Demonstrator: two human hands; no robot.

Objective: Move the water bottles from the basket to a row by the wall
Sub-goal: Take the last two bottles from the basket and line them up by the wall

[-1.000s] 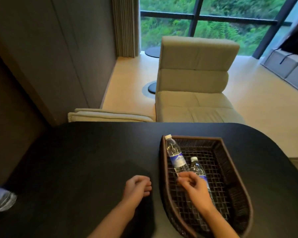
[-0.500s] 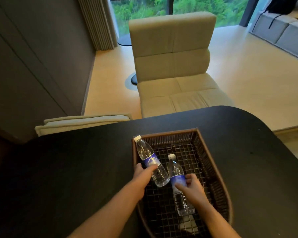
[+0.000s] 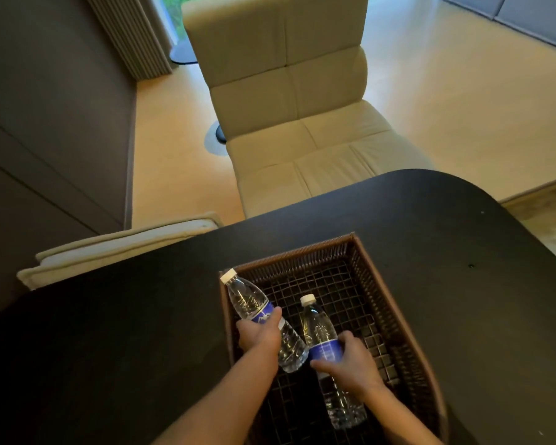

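Observation:
A brown woven basket (image 3: 395, 309) sits on the black table (image 3: 126, 342). Two clear water bottles with white caps and blue labels lie inside it. The left bottle (image 3: 247, 298) leans with its cap on the basket's far left corner, and my left hand (image 3: 260, 335) is wrapped around its middle. The right bottle (image 3: 318, 329) lies along the basket floor, cap pointing away from me. My right hand (image 3: 350, 361) grips it at the label.
A cream cushioned chair (image 3: 289, 101) stands beyond the table's far edge. A second cream cushion (image 3: 116, 245) pokes out at the table's left. A dark wall panel (image 3: 45, 107) runs along the left side.
My left hand went from a fist on the table to the left bottle and closed around it. My right hand stayed on the right bottle. The view tilted downward.

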